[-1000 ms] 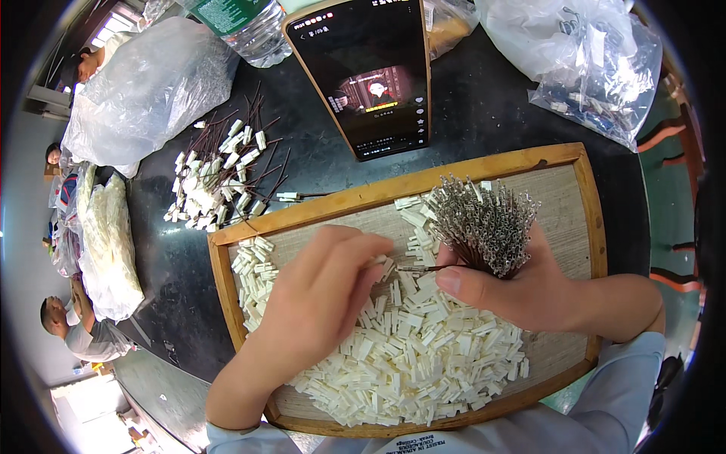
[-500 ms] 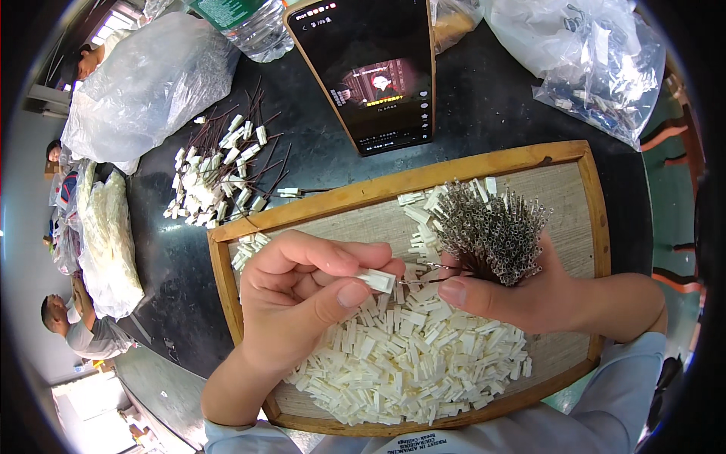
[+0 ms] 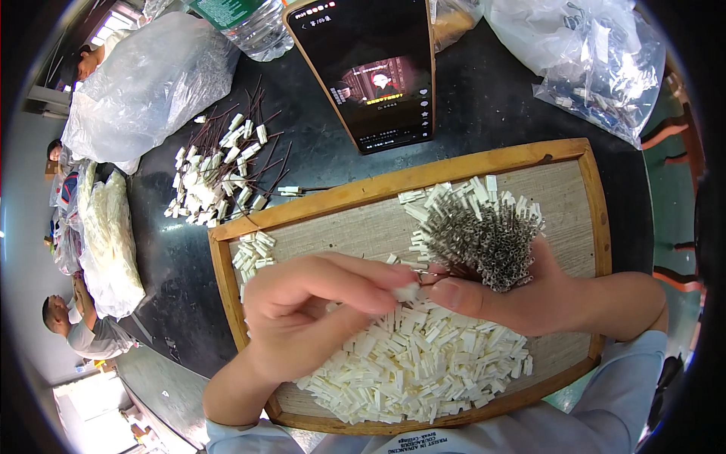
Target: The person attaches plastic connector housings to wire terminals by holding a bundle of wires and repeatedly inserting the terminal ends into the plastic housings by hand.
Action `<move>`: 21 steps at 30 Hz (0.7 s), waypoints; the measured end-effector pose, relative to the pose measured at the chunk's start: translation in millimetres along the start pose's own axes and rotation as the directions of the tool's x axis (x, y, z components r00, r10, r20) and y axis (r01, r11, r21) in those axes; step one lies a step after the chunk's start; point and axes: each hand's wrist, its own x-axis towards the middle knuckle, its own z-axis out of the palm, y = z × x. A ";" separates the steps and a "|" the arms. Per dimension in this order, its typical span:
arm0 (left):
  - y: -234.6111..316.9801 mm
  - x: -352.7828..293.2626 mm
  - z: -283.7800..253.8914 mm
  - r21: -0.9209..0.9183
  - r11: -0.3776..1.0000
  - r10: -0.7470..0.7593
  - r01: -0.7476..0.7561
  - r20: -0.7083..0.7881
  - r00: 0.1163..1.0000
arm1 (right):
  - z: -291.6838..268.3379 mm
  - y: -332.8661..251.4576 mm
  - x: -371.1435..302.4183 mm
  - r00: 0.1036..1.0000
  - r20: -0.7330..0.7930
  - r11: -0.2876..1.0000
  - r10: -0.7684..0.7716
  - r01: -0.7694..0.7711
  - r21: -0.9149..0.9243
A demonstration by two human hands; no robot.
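My right hand [image 3: 514, 306] is closed around a thick bundle of brown wires with metal crimp terminals [image 3: 491, 242] at their ends. One wire end sticks out to the left past my right thumb. Between the fingertips of my left hand [image 3: 302, 318], a small white plastic connector housing [image 3: 407, 292] is pinched right by that wire end. Motion blurs these fingers, and whether the wire sits inside the housing cannot be made out. Both hands are over a wood-framed tray [image 3: 408, 180], above a heap of loose white housings [image 3: 423, 371].
Beyond the tray's left corner lies a pile of wires with white housings on them [image 3: 219, 174]. A phone [image 3: 378, 91] stands upright behind the tray, near a water bottle [image 3: 261, 34]. Plastic bags [image 3: 151, 83] lie at far left and far right. Other people are at the left.
My left hand has moved slightly right with the housing, bringing it up to the wire end by my right thumb. The wire bundle has tilted and dropped a little.
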 end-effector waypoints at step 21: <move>2.8 3.3 5.1 0.348 0.913 -0.177 0.210 -0.123 0.976 | -0.4 5.6 -2.1 0.994 -0.101 0.997 -0.031 0.024 -0.073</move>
